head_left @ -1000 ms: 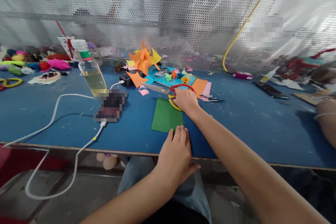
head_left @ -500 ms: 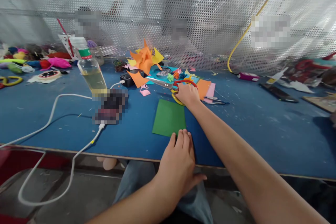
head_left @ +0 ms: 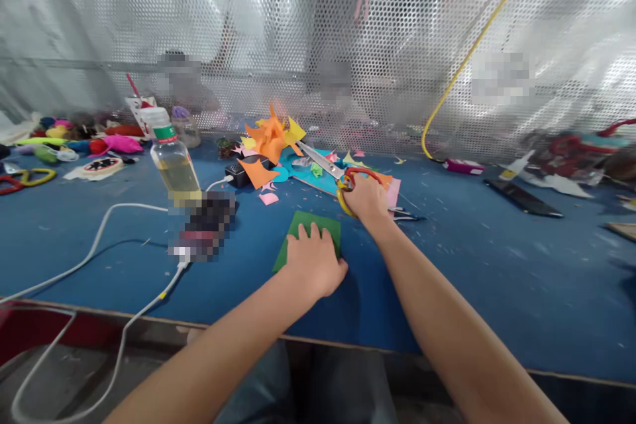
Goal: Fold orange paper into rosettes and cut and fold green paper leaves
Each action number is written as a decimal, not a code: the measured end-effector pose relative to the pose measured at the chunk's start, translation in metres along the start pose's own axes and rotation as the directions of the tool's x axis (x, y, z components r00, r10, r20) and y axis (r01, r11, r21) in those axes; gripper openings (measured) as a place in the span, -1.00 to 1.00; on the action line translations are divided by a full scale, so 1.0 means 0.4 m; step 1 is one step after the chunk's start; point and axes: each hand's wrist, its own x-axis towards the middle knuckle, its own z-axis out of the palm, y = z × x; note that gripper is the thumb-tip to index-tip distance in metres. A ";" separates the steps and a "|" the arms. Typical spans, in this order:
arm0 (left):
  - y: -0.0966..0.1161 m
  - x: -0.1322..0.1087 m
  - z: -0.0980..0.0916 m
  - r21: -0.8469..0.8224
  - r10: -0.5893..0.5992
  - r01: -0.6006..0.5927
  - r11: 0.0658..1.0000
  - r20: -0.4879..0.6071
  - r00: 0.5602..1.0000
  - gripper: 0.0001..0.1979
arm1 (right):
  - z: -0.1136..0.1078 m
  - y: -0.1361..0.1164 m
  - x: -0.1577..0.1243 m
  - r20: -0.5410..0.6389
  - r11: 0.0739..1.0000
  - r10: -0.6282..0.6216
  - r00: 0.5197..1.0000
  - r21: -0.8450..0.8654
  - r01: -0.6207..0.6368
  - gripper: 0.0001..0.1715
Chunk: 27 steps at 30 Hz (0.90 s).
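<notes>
Red-and-yellow-handled scissors point(head_left: 325, 161) are pointing away and leftward, their long axis slanting toward the orange paper pile point(head_left: 271, 139), with the right hand point(head_left: 366, 202) gripping them by the near end. Closer to the person, green paper point(head_left: 313, 217) is lying flat beneath the open-fingered left hand point(head_left: 312, 255). Around them, a scuffed blue tabletop point(head_left: 462, 278) is stretching back to a perforated metal screen point(head_left: 402, 46).

Scissors point(head_left: 340, 173): handles partly covered by right hand point(head_left: 366, 200). Green paper point(head_left: 336, 233), nearer than that grip: partly covered by left hand point(head_left: 313, 258). Dark device point(head_left: 206, 220), left of grip: pixelated. Red article point(head_left: 560, 140), far right of grip: blurred, cut off.
</notes>
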 end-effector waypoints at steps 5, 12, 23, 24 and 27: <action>-0.065 -0.028 -0.015 -0.001 0.255 -0.256 0.967 0.078 0.964 -0.48 | -0.027 -0.024 -0.015 0.033 0.997 -0.062 0.998 0.043 0.061 -0.58; -0.165 -0.085 -0.041 0.131 0.400 -0.406 0.904 0.074 0.914 -0.59 | -0.057 -0.081 -0.116 0.097 0.981 -0.194 0.976 0.033 0.192 -0.58; -0.051 -0.139 0.041 0.048 0.317 -0.314 0.948 -0.219 0.923 -0.66 | -0.036 -0.097 -0.201 0.194 0.966 -0.232 0.953 -0.069 0.249 -0.62; -0.048 -0.140 0.039 0.046 0.310 -0.307 0.951 -0.220 0.925 -0.66 | -0.036 -0.095 -0.204 0.198 0.966 -0.227 0.954 -0.077 0.246 -0.62; -0.041 -0.141 0.035 0.053 0.297 -0.292 0.955 -0.215 0.930 -0.66 | -0.038 -0.094 -0.210 0.201 0.964 -0.221 0.954 -0.100 0.245 -0.64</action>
